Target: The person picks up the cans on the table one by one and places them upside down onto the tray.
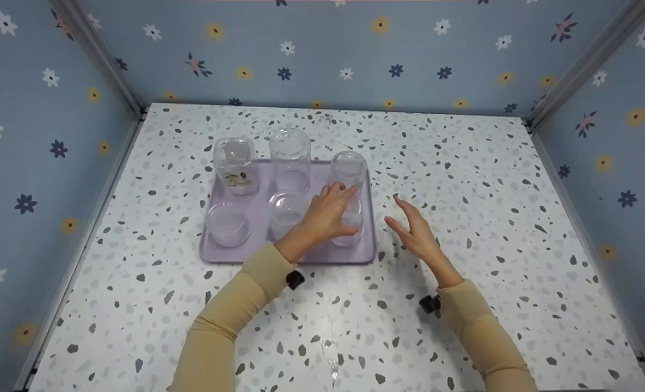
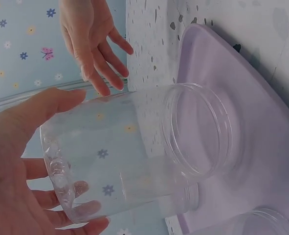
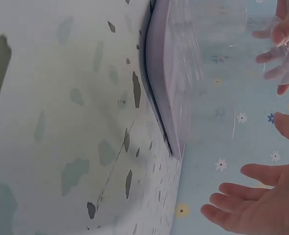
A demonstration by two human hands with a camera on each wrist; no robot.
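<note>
My left hand (image 1: pixel 327 213) grips a clear jar (image 2: pixel 110 152) from above at the front right of a lilac tray (image 1: pixel 258 231). In the left wrist view, thumb and fingers curl around the jar's closed end. Its ringed rim faces down at the tray; whether it touches cannot be told. To the right of the tray hovers my right hand (image 1: pixel 419 233), fingers spread and holding nothing. Behind the gripped jar stands another clear jar (image 1: pixel 348 163), partly hidden by the left fingers.
More clear containers share the tray: a squarish one with a label (image 1: pixel 238 178), a tall jar (image 1: pixel 289 149), a short jar (image 1: pixel 228 226) and a front middle jar (image 1: pixel 285 209). Flower-patterned panels (image 1: pixel 344 49) enclose the speckled table (image 1: pixel 464 163).
</note>
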